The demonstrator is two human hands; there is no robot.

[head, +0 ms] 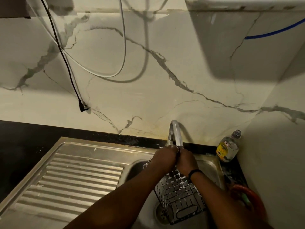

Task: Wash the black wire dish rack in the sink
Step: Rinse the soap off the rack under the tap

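Both hands are gripping the top edge of the black wire rack (179, 194) right under the faucet (175, 134), the left hand (164, 157) touching the right hand (187, 160). The rack is hanging tilted over the sink (212, 164) drain (160, 213), flecked with white suds. A soap bottle (228, 148) is standing on the black bench (24, 146).
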